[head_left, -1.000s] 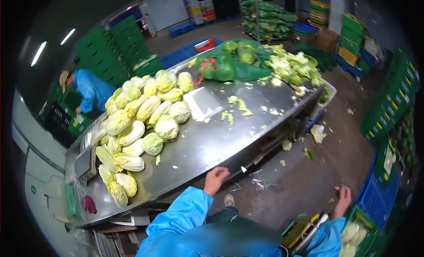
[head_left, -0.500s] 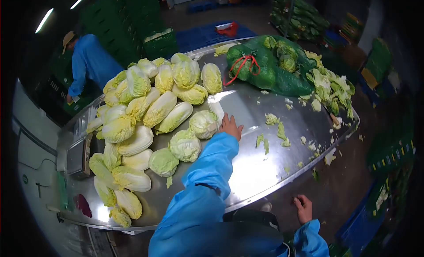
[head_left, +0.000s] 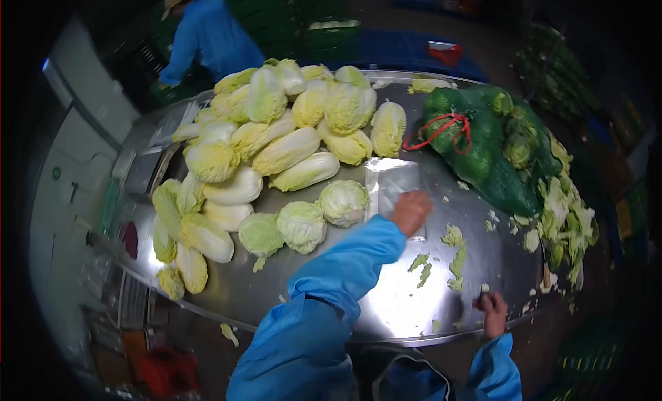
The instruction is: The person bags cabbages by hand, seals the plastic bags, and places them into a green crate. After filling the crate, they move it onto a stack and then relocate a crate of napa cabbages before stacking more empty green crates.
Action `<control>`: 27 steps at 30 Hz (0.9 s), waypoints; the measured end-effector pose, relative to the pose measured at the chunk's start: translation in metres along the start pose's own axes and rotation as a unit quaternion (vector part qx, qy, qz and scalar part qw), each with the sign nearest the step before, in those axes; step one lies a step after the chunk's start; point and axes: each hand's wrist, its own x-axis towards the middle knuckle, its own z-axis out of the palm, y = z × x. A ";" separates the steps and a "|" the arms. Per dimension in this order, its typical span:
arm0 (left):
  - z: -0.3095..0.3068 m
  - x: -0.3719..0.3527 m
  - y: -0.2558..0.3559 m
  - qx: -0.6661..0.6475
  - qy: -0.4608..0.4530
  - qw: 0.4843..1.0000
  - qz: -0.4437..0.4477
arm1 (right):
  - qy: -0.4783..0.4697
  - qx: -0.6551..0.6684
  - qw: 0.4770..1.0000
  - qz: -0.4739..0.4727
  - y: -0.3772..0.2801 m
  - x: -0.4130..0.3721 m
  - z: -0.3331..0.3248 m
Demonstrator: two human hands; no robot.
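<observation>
My left hand (head_left: 412,213) reaches across the metal table with its fingers curled in on a flat clear plastic sheet (head_left: 392,179); its fingertips are hidden. Just left of the sheet lies a round pale-green cabbage (head_left: 343,202), with a second round cabbage (head_left: 301,226) and a third one (head_left: 261,235) in a row beside it. Near the front edge, my right hand (head_left: 492,313) is closed with its fingers bent. Something small and dark may be at its fingertips, too small to name. A whitish scrap (head_left: 485,288) lies just beyond that hand.
A heap of napa cabbages (head_left: 286,151) covers the table's left side. At the back right lies a green mesh sack (head_left: 486,168) tied with red string, beside a pile of trimmed leaves (head_left: 567,218). Leaf scraps (head_left: 456,263) dot the metal. Another person (head_left: 212,39) stands beyond.
My left hand has gone from spread fingers to curled ones on the plastic sheet. My right hand has come up to the table's front edge. The camera view has turned left.
</observation>
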 end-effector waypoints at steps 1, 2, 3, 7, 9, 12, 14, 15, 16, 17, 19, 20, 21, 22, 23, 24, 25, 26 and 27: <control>0.005 0.009 0.013 0.002 -0.014 0.999 0.035 | 0.001 0.017 0.999 -0.029 -0.015 0.025 0.005; 0.009 0.016 0.032 0.009 -0.026 0.998 0.062 | 0.003 0.035 0.998 -0.059 -0.032 0.049 0.015; 0.013 0.018 0.050 0.015 -0.039 0.995 0.091 | -0.021 0.039 0.996 -0.073 -0.045 0.073 0.025; 0.032 0.019 0.081 0.009 -0.070 0.995 0.075 | -0.096 0.173 0.977 0.079 -0.043 0.170 0.076; 0.041 0.008 0.077 0.001 -0.011 0.999 0.041 | -0.148 0.222 0.955 0.131 -0.002 0.216 0.100; 0.049 -0.008 0.075 -0.019 -0.051 0.998 0.026 | -0.221 0.196 0.950 0.100 0.031 0.240 0.114; 0.038 -0.014 0.078 -0.104 -0.045 0.993 0.042 | -0.251 0.147 0.952 0.094 0.033 0.237 0.113; 0.034 -0.015 0.082 -0.105 -0.048 0.992 0.041 | -0.235 0.154 0.954 0.101 0.023 0.230 0.108; 0.029 -0.015 0.085 -0.119 -0.023 0.993 0.008 | -0.220 0.162 0.956 0.106 0.014 0.225 0.107; 0.028 -0.016 0.087 -0.132 0.001 0.991 -0.025 | -0.222 0.164 0.955 0.109 0.008 0.220 0.111; 0.034 -0.019 0.082 -0.123 -0.019 0.992 -0.035 | -0.231 0.162 0.958 0.051 0.000 0.213 0.119; 0.036 -0.020 0.079 -0.113 -0.034 0.992 -0.041 | -0.255 0.079 0.963 0.030 0.002 0.216 0.125; 0.036 -0.021 0.077 -0.110 -0.035 0.992 -0.040 | -0.257 0.081 0.963 0.028 0.015 0.225 0.129; 0.035 -0.023 0.075 -0.123 -0.030 0.991 -0.053 | -0.242 -0.029 0.969 -0.042 0.032 0.235 0.133; 0.034 -0.028 0.072 -0.136 -0.025 0.988 -0.068 | -0.223 -0.139 0.958 -0.111 0.043 0.241 0.135; 0.034 -0.037 0.066 -0.132 -0.025 0.989 -0.066 | -0.224 -0.190 0.944 -0.151 0.035 0.234 0.131; 0.035 -0.048 0.053 -0.150 0.040 0.970 -0.189 | -0.222 -0.185 0.945 -0.155 0.019 0.223 0.131; 0.035 -0.056 0.042 -0.167 0.103 0.930 -0.309 | -0.183 -0.272 0.926 -0.187 0.004 0.208 0.135; 0.032 -0.057 0.031 -0.133 0.140 0.908 -0.372 | -0.144 -0.358 0.897 -0.213 -0.001 0.196 0.139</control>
